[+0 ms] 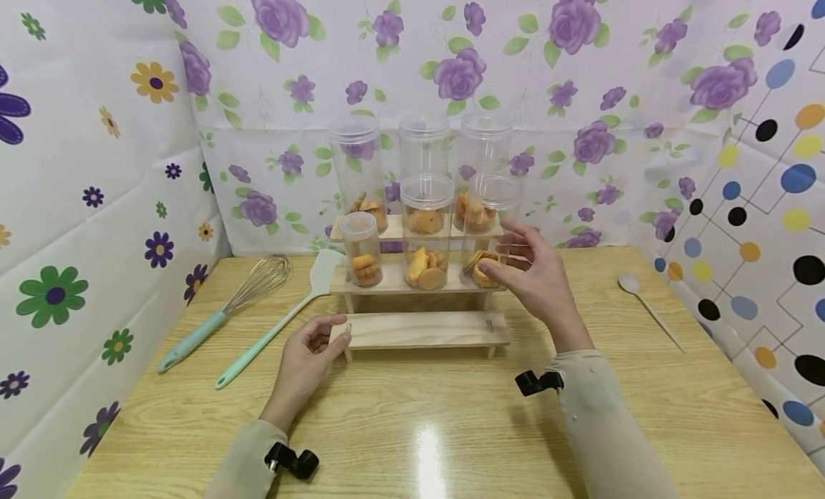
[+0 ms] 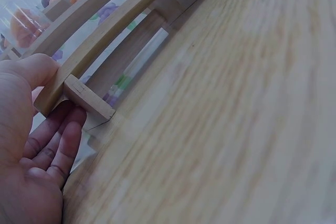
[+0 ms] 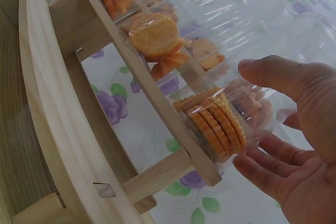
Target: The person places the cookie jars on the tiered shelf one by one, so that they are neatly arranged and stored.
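A three-tier wooden display rack (image 1: pixel 419 331) stands on the table. My left hand (image 1: pixel 312 349) grips the left end of its lowest board, thumb on top and fingers underneath, as the left wrist view (image 2: pixel 44 129) shows. On the middle tier's right end is a clear lidded jar (image 3: pixel 220 124) with ridged round crackers. My right hand (image 1: pixel 531 270) is beside that jar, thumb toward the front and fingers at its right side, spread around it without a closed grip. Next to it stand a jar (image 1: pixel 427 234) with orange snacks and a shorter jar (image 1: pixel 361 245) with round cookies.
Three tall clear jars (image 1: pixel 422 144) line the top tier. Left of the rack lie a whisk (image 1: pixel 225 313) and a spatula (image 1: pixel 283 320) with mint handles. A pale spoon (image 1: pixel 647 306) lies at the right. Flowered and dotted cloths (image 1: pixel 361 55) hang around the table (image 1: pixel 412 427).
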`<act>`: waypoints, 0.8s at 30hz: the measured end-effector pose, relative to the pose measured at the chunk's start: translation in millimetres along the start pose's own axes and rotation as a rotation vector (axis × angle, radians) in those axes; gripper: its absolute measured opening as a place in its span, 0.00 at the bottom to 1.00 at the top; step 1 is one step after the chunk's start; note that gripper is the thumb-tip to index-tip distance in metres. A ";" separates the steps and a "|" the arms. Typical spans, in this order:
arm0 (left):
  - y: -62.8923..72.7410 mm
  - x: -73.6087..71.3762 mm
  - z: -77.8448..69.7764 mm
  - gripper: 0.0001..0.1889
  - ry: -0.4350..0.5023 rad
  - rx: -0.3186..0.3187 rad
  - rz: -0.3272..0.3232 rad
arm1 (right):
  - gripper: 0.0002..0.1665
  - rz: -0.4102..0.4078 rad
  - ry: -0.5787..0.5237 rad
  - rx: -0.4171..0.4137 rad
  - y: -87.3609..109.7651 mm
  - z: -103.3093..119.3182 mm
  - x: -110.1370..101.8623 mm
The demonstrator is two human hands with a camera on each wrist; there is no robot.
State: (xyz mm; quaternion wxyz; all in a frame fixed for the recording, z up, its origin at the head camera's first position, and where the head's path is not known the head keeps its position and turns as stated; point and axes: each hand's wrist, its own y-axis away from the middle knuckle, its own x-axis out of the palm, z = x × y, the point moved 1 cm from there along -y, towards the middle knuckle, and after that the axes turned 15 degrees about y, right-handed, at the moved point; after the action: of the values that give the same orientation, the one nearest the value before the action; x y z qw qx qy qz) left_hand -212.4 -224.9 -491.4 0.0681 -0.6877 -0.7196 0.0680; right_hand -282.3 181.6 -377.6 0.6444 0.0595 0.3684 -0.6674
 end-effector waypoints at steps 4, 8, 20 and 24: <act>0.2 -0.7 -0.6 0.18 0.004 -0.005 0.000 | 0.52 0.033 0.009 0.009 -0.9 0.4 -0.3; 0.4 -1.3 0.1 0.18 0.012 -0.008 0.000 | 0.55 0.067 0.030 0.021 -2.1 0.4 -1.0; -0.1 2.1 4.0 0.18 0.015 -0.001 0.012 | 0.61 0.075 0.177 0.008 8.0 8.6 -18.5; 2.2 2.8 2.2 0.19 0.002 -0.016 0.000 | 0.64 0.059 0.266 -0.025 15.0 16.7 -28.0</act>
State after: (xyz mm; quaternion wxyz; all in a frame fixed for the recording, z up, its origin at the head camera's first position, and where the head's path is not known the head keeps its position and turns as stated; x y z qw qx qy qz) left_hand -210.8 -222.1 -494.0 0.0634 -0.6884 -0.7199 0.0616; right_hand -257.6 196.5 -356.3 0.6100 0.1504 0.4568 -0.6298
